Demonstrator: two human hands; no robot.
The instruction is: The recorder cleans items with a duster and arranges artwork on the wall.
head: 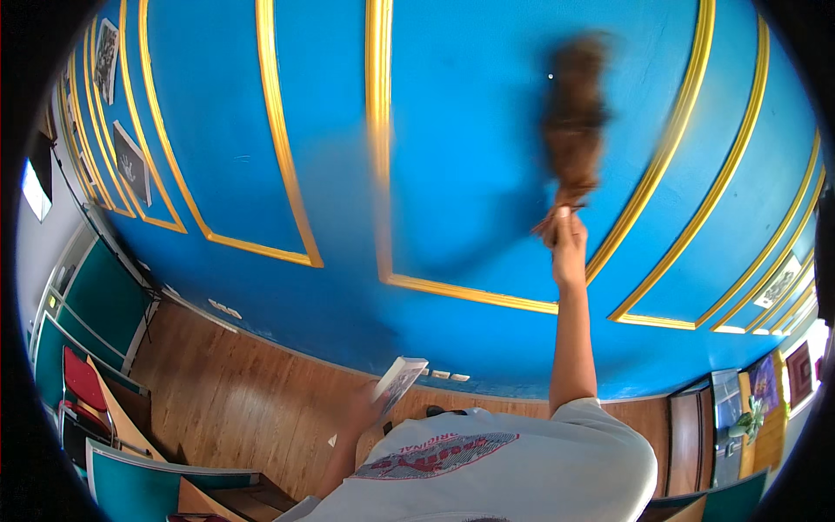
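Observation:
My right hand (566,236) is raised and closed around the lower end of a brown feather duster (575,117), which is blurred. The duster stands upright in the picture in front of a blue wall panel (456,163) framed by gold moulding (476,295); whether it touches the wall I cannot tell. A small light spot, like a nail or pin, shows beside the duster. Lower down, my left hand (366,401), also blurred, holds a thick white-edged picture canvas or frame (401,385) tilted, with a greyish image on its face.
Pictures (132,163) hang on the wall at the left. Teal partitions (107,300), wooden desks and a red chair (85,382) stand at the lower left. White sockets (450,376) line the wall's foot above the wooden floor (248,385). A potted plant (750,421) is at the right.

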